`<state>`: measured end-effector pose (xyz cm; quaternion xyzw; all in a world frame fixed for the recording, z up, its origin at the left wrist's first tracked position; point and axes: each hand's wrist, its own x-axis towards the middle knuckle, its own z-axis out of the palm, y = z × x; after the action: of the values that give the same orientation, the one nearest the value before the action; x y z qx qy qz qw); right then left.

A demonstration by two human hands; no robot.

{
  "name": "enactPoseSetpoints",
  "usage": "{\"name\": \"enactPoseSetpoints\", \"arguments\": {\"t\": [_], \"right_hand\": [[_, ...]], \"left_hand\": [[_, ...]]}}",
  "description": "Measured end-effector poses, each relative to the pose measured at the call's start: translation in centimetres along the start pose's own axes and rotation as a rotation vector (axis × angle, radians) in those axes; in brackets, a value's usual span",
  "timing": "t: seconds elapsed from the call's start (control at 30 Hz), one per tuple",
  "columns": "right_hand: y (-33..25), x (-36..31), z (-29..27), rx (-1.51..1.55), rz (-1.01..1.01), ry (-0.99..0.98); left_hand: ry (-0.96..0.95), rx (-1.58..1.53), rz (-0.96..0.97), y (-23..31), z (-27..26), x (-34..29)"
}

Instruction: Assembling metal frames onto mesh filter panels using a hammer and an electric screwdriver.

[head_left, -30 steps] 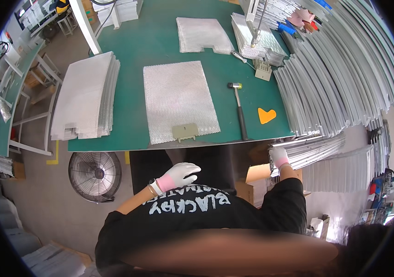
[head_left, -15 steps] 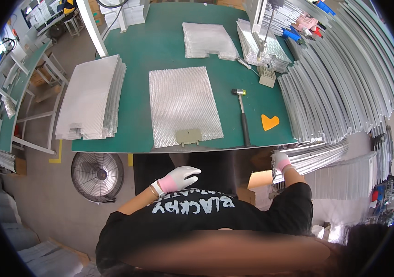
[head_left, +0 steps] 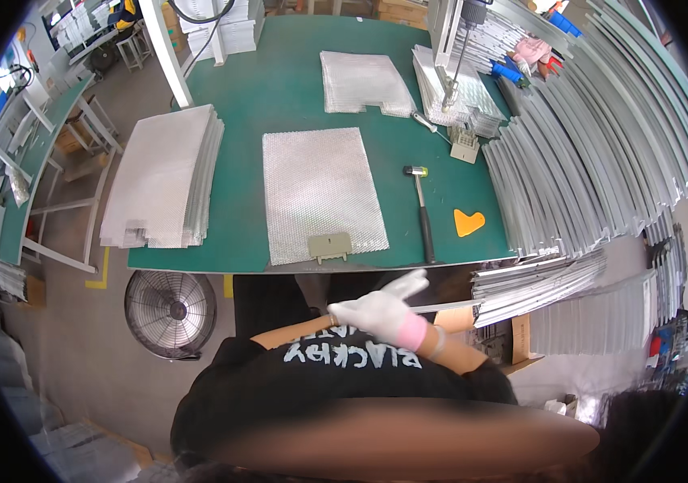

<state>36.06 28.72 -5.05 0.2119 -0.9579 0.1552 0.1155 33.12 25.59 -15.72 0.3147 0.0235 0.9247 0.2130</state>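
**A:** Hands, pos.?

**B:** Both gloved, crossed in front of torso, just off near edge of green table (head_left: 239,185). R hand (head_left: 384,315) uppermost, blurred. L hand (head_left: 408,284) mostly hidden behind it, fingers extended toward upper R.

**A:** Grip?

**B:** R hand: thin metal strip (head_left: 447,307) runs up to it, but fingers obscured; unable to tell if grasped. L hand: fingers look straight, palm hidden; unable to tell re: hold on strip.

**A:** Strip loc.?

**B:** Person's side of table edge, approx. horiz., between hands and strip bundle (head_left: 541,286) at R. Outer end meets bundle in view; actual contact unconfirmed.

**A:** Tabletop inv.?

**B:** Ctr.: bubble-textured sheet (head_left: 324,189), flat, w/ beige block (head_left: 329,246) on its near edge. R of sheet: hammer (head_left: 427,229), handle toward person, then orange scraper (head_left: 468,223). L side: sheet stack (head_left: 159,169). Rear: notched sheets (head_left: 364,80); screwdriver (head_left: 424,122) just R of same, near rear beige block (head_left: 464,146).

**A:** Floor?

**B:** Round fan (head_left: 171,310), L, near table; carton (head_left: 521,338), R, near bundle.
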Motion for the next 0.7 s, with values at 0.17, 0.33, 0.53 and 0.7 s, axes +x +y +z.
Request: {"name": "enactPoseSetpoints", "arguments": {"t": [0.17, 0.33, 0.53, 0.7], "right_hand": [[-0.9, -0.4, -0.9, 0.432, -0.091, 0.327], [1.8, -8.0, 5.3, 1.783, 0.978, 0.82], [5.4, -17.3, -4.3, 1.531, 0.689, 1.977], [1.9, -16.2, -15.6, 1.375, 0.136, 1.831]], "left_hand": [[-0.396, 0.443, -0.677, 9.8, 1.3, 6.6], [-0.181, 0.721, -0.153, 19.6, -1.0, 9.4], [-0.047, 1.082, -0.109, 31.4, -0.7, 10.1], [0.055, 1.153, -0.583, 28.5, -0.7, 7.1]]}}
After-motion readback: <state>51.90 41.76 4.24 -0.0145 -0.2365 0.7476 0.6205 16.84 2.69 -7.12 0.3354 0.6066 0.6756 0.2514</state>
